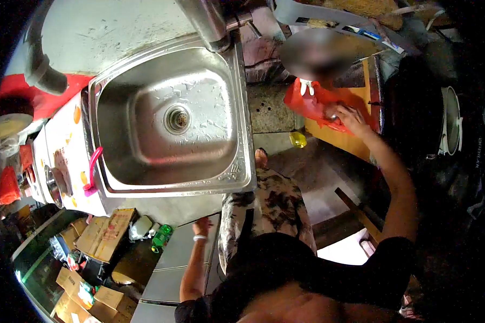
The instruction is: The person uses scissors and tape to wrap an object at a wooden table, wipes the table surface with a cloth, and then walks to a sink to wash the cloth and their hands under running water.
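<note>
A red plastic bag [311, 102] lies on an orange-brown wooden surface at the upper right. My right hand [351, 119] reaches onto it with bent fingers closed on the plastic; a small greyish thing shows by the fingertips, too unclear to name. White marks like a printed figure show near the bag's upper edge. Low on the left hangs my left hand [201, 227], a white band at its wrist. Its fingers look loosely apart and hold nothing I can see, beside a grey panelled cabinet [173, 253].
A wet stainless steel sink [245, 116] with a faucet [210, 27] stands ahead. A pink hook-like handle [95, 167] hangs at its left edge. Below left are cardboard boxes [110, 231] and a green bottle [161, 238]. A yellow item [298, 140] lies on the floor.
</note>
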A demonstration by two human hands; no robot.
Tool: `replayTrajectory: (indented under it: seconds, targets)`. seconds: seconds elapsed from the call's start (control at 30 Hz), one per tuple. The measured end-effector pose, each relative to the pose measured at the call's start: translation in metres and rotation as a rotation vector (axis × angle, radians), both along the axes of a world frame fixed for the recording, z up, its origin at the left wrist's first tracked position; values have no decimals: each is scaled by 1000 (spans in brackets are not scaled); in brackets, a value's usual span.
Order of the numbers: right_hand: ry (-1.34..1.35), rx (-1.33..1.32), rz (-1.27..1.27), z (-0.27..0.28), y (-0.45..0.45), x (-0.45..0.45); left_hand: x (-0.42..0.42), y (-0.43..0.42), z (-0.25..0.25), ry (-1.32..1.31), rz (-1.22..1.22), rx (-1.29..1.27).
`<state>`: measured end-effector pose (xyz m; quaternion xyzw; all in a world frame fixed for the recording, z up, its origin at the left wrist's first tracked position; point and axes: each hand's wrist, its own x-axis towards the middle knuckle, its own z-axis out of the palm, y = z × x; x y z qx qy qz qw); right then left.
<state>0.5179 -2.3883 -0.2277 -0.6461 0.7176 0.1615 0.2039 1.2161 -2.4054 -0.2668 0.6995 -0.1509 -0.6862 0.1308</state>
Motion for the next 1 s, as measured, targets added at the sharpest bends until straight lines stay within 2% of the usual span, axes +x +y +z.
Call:
replayTrajectory:
  seconds: [0.03,0.07,0.1,0.13,0.2,0.23,0.27,0.3,0.33,0.37,0.4,0.47,0.53,0.6,0.63,0.67,0.73,0.77,0.8,0.83,0.87,0.93,1.0]
  targets:
    - [177,-65,186,-15,11,-4,14,5,0,-307,-173,-62]
    - [353,-132,364,-20,19,-2,21,3,9,-399,-223,-23]
    - [210,-125,39,-8,24,6,48,10,0,-391,-195,23]
    - [220,-152,47,-8,13,5,68,16,-13,-380,-151,62]
    - [-65,-174,-423,-11,8,3,49,15,6,-361,-42,18]
    - [-28,-271,-145,-6,12,1,48,17,23,-353,27,-9]
    - [-28,-260,-165,0,29,8,60,21,24,-356,5,-1]
    - [119,-190,-16,5,39,9,58,12,22,-151,73,157]
    - [271,-128,144,5,32,2,48,11,19,-216,39,146]
    - [282,-147,153,14,14,-2,16,-3,38,-282,5,137]
    - [233,-207,-57,38,-2,6,24,4,33,-282,9,143]
    - [141,-305,-519,84,-5,29,47,9,27,-249,-402,21]
    - [175,-413,-491,111,-4,34,40,-11,14,-76,60,270]
    - [70,-539,-736,141,-7,51,45,-20,11,-45,46,252]
    - [-103,-633,-828,150,-9,57,50,-27,10,-25,49,234]
    - [-97,-652,-832,156,-12,62,53,-35,10,-6,57,215]
    - [-566,-741,-1085,166,-22,75,61,-48,11,18,69,184]
    - [-908,-664,-1313,211,-45,111,62,-53,16,-40,13,175]
    - [-950,-625,-1334,228,-59,131,61,-57,24,-101,-37,165]
    - [-987,-607,-1233,227,-68,142,54,-63,44,-144,-71,138]
    - [-1026,-582,-1128,224,-79,154,65,-64,36,-152,-48,127]
    - [-1057,-458,-1055,231,-114,196,95,-60,17,155,146,183]
    - [-1142,-329,-995,225,-155,241,83,-64,56,-42,-31,54]
